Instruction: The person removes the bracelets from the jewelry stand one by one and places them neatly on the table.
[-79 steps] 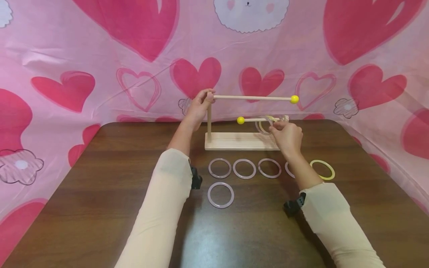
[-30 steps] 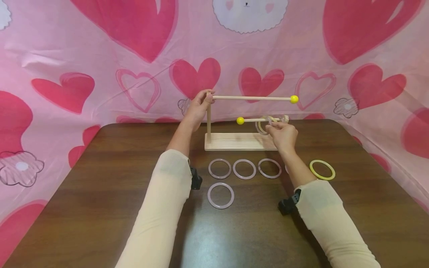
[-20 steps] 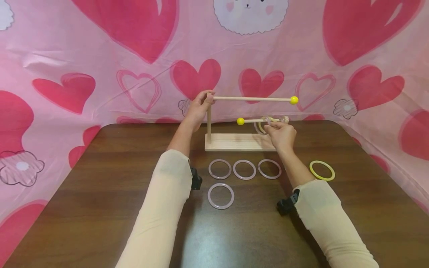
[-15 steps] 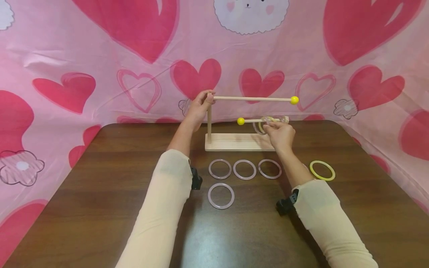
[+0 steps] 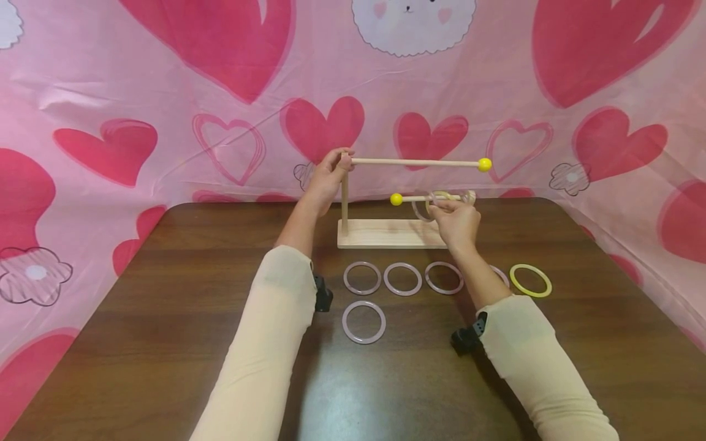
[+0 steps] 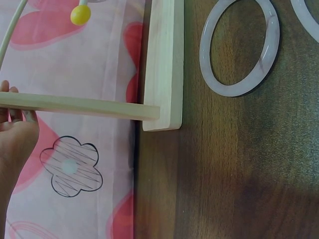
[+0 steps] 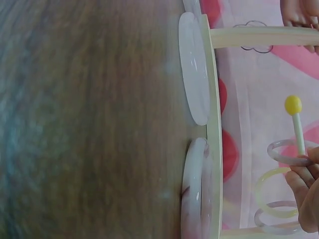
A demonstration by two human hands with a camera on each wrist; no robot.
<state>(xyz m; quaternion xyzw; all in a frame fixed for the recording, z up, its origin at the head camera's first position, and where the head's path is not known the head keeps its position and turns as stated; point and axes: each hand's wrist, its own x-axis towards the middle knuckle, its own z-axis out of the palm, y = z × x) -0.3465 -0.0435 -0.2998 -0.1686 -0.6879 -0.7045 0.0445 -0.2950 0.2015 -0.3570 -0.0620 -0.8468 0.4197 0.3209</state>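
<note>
My left hand [image 5: 328, 180] grips the top of the upright post [image 6: 75, 104] of a wooden bangle stand [image 5: 386, 234]. At the lower rod [image 5: 412, 198], which ends in a yellow ball [image 5: 396, 199], my right hand [image 5: 459, 226] pinches a pale lilac bangle [image 7: 284, 159] that encircles the rod. Behind it on that rod hang a yellow bangle [image 7: 260, 189] and another lilac bangle [image 7: 266, 227], both partly hidden by the fingers. The upper rod [image 5: 413, 162] bears no bangles.
On the brown table [image 5: 165, 343], several lilac bangles lie in a row before the stand, one partly behind the right forearm. A yellow bangle [image 5: 535, 295] ends the row at right. One lilac bangle [image 5: 364, 340] lies nearer. A pink heart-patterned cloth [image 5: 220, 61] hangs behind.
My right hand has slid slightly left along the lower rod, bringing the lilac bangle nearer the yellow ball and away from the yellow bangle. My left hand stays on the post.
</note>
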